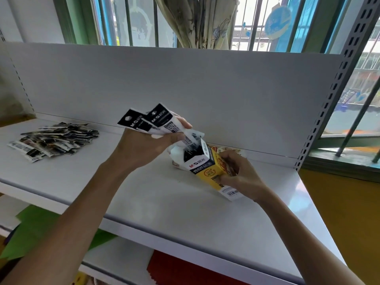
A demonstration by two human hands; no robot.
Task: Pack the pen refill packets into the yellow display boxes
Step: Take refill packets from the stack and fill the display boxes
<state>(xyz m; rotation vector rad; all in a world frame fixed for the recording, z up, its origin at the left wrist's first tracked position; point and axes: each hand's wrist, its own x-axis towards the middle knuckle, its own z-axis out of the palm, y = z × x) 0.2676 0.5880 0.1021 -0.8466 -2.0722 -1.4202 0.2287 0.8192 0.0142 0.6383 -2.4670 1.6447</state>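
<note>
Right hand (238,175) with fingers (228,159) clamped round tilted yellow display box (209,171) on white shelf (164,202), left hand (144,145) pinches fanned pen refill packets (152,122), lower ends at box's open top, loose packet pile (53,140) well apart at left.

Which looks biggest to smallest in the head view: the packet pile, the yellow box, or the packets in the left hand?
1. packet pile, widest.
2. yellow box and held packets in the left hand: look alike, and both sit nearer the camera, so unranked.
</note>
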